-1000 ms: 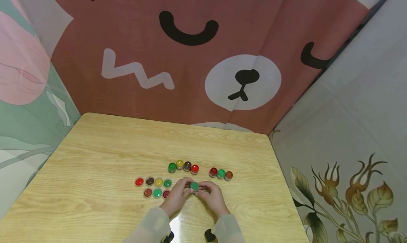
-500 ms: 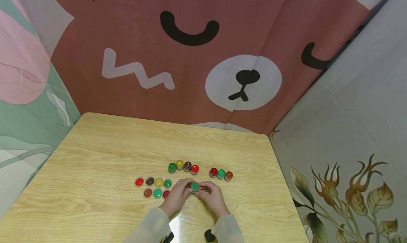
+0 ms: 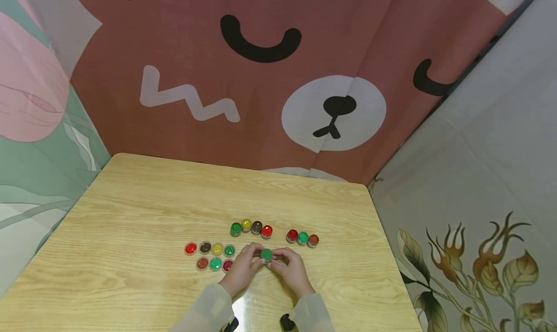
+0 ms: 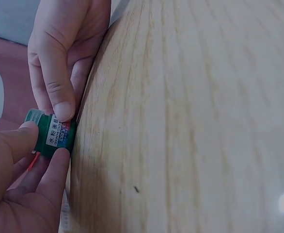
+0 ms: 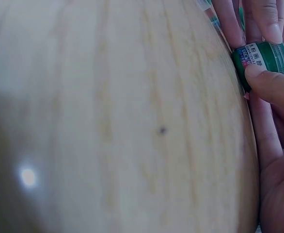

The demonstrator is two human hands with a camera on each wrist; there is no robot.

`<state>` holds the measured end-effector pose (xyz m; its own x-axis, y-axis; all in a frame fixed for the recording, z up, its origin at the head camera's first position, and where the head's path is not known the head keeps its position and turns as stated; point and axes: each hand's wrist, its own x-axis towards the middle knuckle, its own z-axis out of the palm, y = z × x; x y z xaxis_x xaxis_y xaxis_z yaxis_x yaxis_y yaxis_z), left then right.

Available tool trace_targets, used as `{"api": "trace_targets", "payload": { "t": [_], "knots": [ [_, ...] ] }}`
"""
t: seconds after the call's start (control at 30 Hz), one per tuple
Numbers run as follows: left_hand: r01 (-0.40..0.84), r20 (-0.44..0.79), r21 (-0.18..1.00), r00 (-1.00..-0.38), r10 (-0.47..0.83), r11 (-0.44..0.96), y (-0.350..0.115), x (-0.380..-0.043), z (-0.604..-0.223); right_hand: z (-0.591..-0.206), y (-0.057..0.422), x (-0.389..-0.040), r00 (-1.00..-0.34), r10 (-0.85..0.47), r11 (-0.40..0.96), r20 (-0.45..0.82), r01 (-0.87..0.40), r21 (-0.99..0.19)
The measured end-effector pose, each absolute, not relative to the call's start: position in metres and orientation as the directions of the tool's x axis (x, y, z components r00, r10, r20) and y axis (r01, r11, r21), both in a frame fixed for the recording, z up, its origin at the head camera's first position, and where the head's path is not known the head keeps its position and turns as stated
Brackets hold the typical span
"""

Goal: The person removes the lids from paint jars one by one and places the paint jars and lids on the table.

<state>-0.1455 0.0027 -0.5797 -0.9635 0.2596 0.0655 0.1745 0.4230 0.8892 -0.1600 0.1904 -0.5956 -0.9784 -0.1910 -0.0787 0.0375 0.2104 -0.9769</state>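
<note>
A small green gouache paint jar (image 3: 267, 255) with a green lid and a printed label is held upright between both hands, low over the wooden table. My left hand (image 3: 241, 269) pinches it from the left; in the left wrist view its thumb lies at the lid and a fingertip touches the jar's lower side. From the right, my right hand (image 3: 292, 272) grips the jar's body, its thumb on the label (image 5: 255, 57) in the right wrist view. Whether the jar's base touches the table is unclear.
Beyond the hands stand open paint jars: a row with a red one (image 3: 267, 231) and another with a brown one (image 3: 313, 240). Left of the hands lie several paint-stained lids, among them a yellow one (image 3: 217, 249); a dark red lid (image 3: 227, 265) sits beside the left hand.
Both hands keep their hold on the green jar in nearly the same spot. The rows of jars and the lids have not moved.
</note>
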Motion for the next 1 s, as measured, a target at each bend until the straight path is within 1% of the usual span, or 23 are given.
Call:
{"api": "trace_targets", "payload": {
  "t": [0.27, 0.5, 0.6, 1.0],
  "knots": [
    [0.198, 0.089, 0.878, -0.962, 0.257, 0.437, 0.003, -0.144, -0.582, -0.591, 0.188, -0.158, -0.979, -0.185, 0.187, -0.086, 0.051, -0.981],
    [0.214, 0.096, 0.869, -0.958, 0.271, 0.446, 0.002, -0.144, -0.582, -0.566, 0.185, -0.151, -0.977, -0.194, 0.179, -0.089, 0.053, -0.982],
    [0.212, 0.095, 0.87, -0.958, 0.271, 0.446, 0.002, -0.145, -0.582, -0.561, 0.185, -0.15, -0.976, -0.194, 0.177, -0.095, 0.06, -0.982],
    [0.198, 0.094, 0.876, -0.964, 0.247, 0.441, 0.003, -0.144, -0.58, -0.561, 0.186, -0.15, -0.976, -0.201, 0.182, -0.088, 0.051, -0.982]
  ]
}}
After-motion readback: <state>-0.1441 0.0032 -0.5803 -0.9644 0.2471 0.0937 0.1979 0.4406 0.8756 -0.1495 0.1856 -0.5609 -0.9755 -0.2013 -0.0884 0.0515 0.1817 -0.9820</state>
